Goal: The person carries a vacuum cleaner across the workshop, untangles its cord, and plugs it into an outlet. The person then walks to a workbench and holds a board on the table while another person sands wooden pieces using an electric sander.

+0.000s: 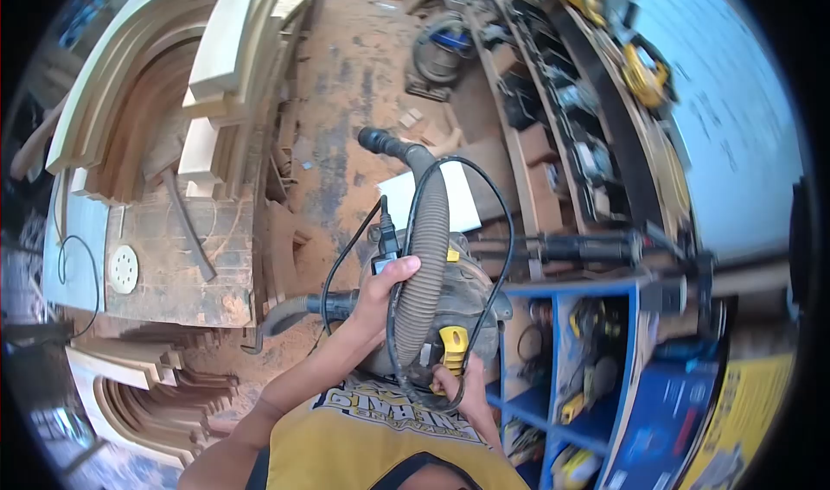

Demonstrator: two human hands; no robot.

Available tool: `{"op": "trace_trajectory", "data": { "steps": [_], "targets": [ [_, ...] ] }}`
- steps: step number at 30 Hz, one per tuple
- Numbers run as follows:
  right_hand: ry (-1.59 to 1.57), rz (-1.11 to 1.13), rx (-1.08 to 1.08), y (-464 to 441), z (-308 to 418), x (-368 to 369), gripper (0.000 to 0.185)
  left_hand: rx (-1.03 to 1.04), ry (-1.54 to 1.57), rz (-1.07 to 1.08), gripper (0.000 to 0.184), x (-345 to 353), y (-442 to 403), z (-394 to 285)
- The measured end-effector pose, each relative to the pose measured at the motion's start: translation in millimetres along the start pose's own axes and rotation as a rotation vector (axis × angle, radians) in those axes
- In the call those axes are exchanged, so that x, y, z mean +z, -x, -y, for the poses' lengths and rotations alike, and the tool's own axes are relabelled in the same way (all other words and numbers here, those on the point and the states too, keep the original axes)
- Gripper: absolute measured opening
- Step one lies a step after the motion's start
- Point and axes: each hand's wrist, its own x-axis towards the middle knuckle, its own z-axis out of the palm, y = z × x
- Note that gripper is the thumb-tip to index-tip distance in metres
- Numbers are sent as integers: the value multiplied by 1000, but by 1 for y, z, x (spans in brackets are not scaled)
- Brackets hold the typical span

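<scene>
Closest to my lens is the wearer's yellow shirt (pixel 372 460), lettered across the chest. At the left I have a wooden worktop (pixel 229 291) carrying stacked curved wooden pieces (pixel 212 54), a loose wooden strip (pixel 187 226) and a perforated sanding disc (pixel 124 270); more curved pieces (pixel 108 373) are stacked below its near edge. The floor (pixel 333 75) is strewn with sawdust. A second vacuum (pixel 439 58) stands farther off, and a whiteboard (pixel 735 101) with writing fills the far right.

For containers, the dusty vacuum (pixel 471 300) sits right before the shirt, between the worktop and a blue shelf unit (pixel 554 352); its contents are hidden from me. Beyond it runs a long rack (pixel 510 136) of dark bins, and a yellow power tool (pixel 644 71) rests along its right side. The shelf unit's compartments hold tools, some of them yellow.

My view shows the left hand (pixel 380 295) grasping the ribbed hose (pixel 428 248) and looped black cable (pixel 510 222), thumb uppermost. The right hand (pixel 471 386) is curled at the vacuum's yellow latch (pixel 453 343); I can't tell how firmly it grips.
</scene>
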Motion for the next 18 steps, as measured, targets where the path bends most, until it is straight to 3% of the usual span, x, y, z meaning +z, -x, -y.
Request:
{"op": "trace_trajectory", "data": {
  "steps": [6, 7, 11, 13, 18],
  "targets": [
    [81, 77, 4, -121, 63, -39, 16, 112, 146, -5, 36, 31, -105, -56],
    [6, 55, -29, -138, 80, -40, 18, 184, 85, -63, 43, 39, -124, -63],
    [-55, 67, -51, -239, 79, -64, 21, 275, 190, -86, 37, 22, -207, -94],
    [-82, 21, 29, -280, 118, -49, 15, 245, 253, 50, 35, 18, -245, -120],
    [-145, -20, 13, -365, 180, -28, 19, 185, 384, 65, 31, 19, -353, -177]
  ]
}}
